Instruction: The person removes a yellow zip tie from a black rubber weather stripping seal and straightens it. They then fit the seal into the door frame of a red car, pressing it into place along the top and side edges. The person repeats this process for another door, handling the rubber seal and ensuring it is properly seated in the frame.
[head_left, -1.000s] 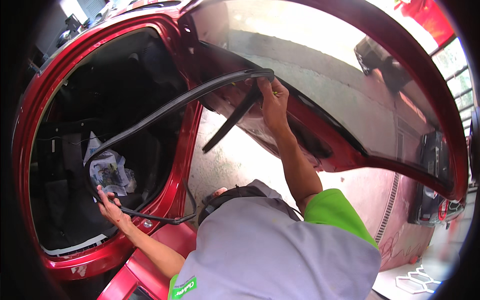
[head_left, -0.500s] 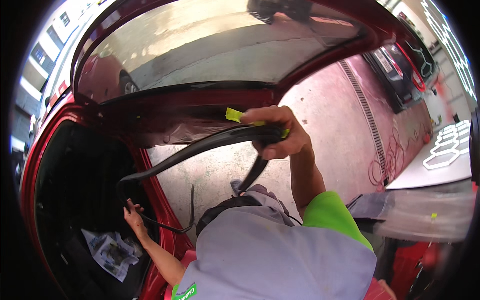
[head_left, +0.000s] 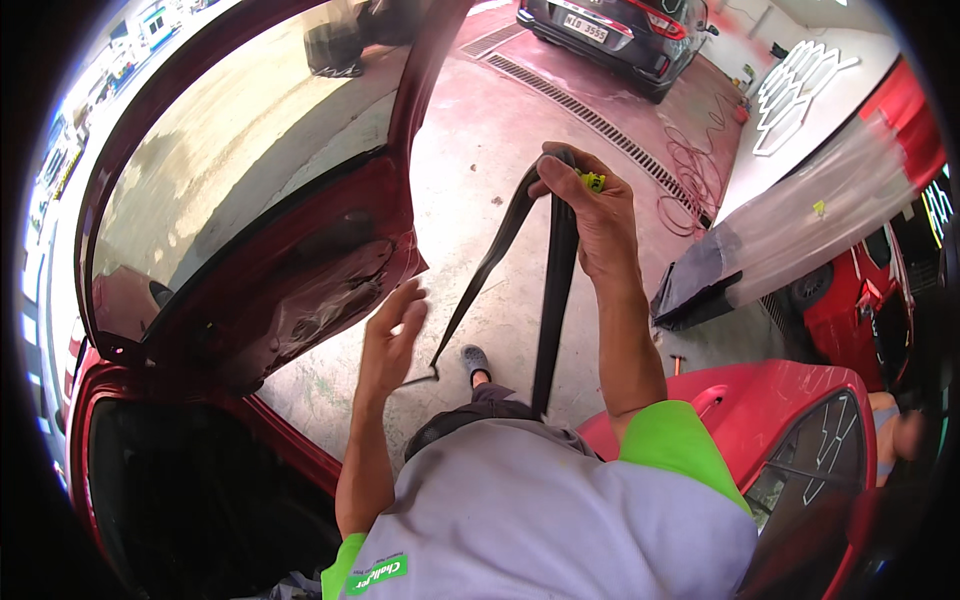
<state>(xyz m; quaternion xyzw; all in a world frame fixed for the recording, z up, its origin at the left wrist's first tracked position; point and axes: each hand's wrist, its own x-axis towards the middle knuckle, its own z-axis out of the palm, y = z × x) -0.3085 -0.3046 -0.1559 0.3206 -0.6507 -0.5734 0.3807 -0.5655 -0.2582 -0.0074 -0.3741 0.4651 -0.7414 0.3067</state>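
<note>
My right hand (head_left: 605, 215) is raised in front of my chest, closed round a black rubber weatherstrip (head_left: 557, 300). From this grip the strip hangs down in two lengths, one towards my waist and one slanting to the floor near my shoe. A bit of yellow-green tape (head_left: 594, 182) shows at the fingers of that hand. My left hand (head_left: 393, 335) is held up beside the edge of the raised red tailgate (head_left: 270, 270), its fingers loosely bent and apart. It holds nothing and stands clear of the strip.
The dark cargo opening (head_left: 210, 480) of the red car lies at the lower left. At right are a loose red car door (head_left: 660, 410), a plastic-wrapped panel (head_left: 800, 220) and part of another person (head_left: 885, 430). A floor grate (head_left: 580, 105), red hose (head_left: 690, 170) and dark car (head_left: 610, 40) are farther off.
My left hand has let go of the weatherstrip and come up out of the cargo opening. My view has turned right, and the strip now hangs from my right hand alone.
</note>
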